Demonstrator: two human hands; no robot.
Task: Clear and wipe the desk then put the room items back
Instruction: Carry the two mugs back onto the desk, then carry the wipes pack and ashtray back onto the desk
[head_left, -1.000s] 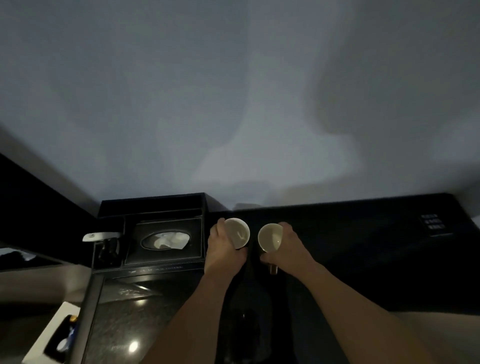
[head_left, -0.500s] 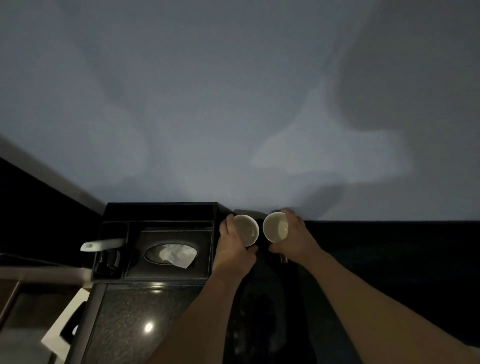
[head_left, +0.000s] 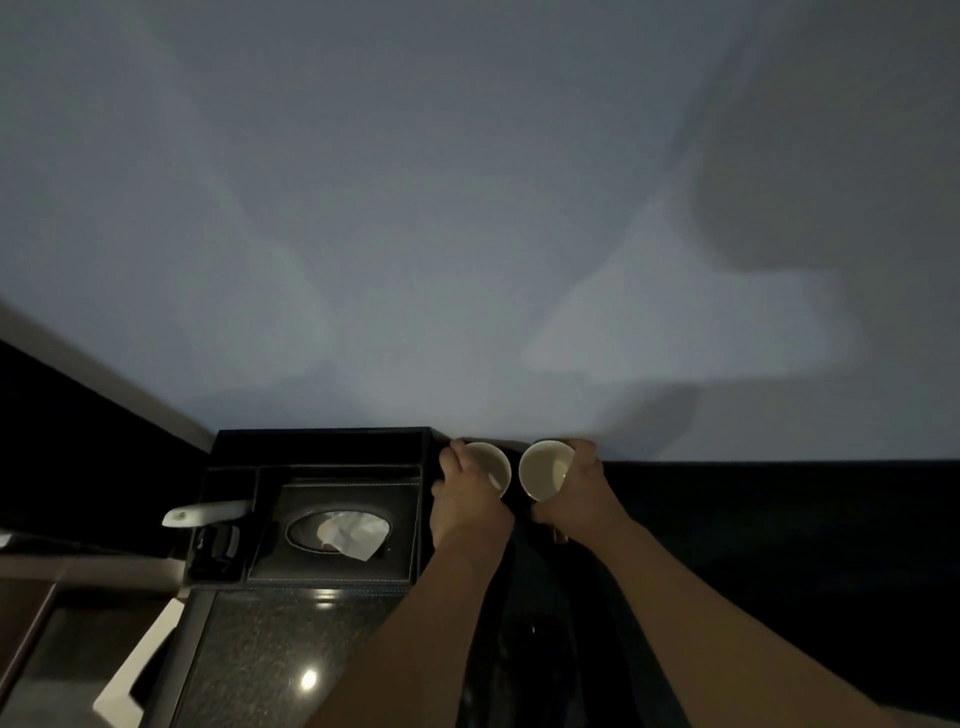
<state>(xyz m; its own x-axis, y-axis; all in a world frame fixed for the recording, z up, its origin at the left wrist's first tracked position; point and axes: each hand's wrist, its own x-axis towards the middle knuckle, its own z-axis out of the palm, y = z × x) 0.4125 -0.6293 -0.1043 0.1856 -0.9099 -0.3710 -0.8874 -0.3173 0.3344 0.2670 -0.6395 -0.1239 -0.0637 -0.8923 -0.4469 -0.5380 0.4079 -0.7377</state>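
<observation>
The left hand (head_left: 465, 501) has its grip closed round the left cup (head_left: 491, 465), fingers curled over the near rim and outer wall; the right hand (head_left: 579, 486) holds the right cup (head_left: 545, 470) the same way, thumb side along the wall. Both cups are white, mouths facing the camera, apparently empty, close together but not touching, and just short of the wall (head_left: 467, 208). Whether their bases are seated on the counter (head_left: 779, 519) or a little above it cannot be told; the surface below the grips is too dark. Judgement: the step in hand is the return of room items, the cups being set at the back of the counter. The next move calls for lowering each cup level until it bears, keeping the gap between them, then loosening the fingers and drawing them clear without tipping a rim. Immediately left of the left grip stands a black organiser tray (head_left: 322, 441), its side wall next to the knuckles, so there is little room for the withdrawal on that side. In it sit a tissue box (head_left: 337, 530) with a tissue (head_left: 353, 532) pulled up, and further left a compartment with a pale handle-shaped object (head_left: 208, 513) laid across it; what it is cannot be determined. Nearer than the tray lies a polished dark slab (head_left: 291, 649) with a lamp reflection. The room is dim and the wall is plain, crossed by soft shadows.
</observation>
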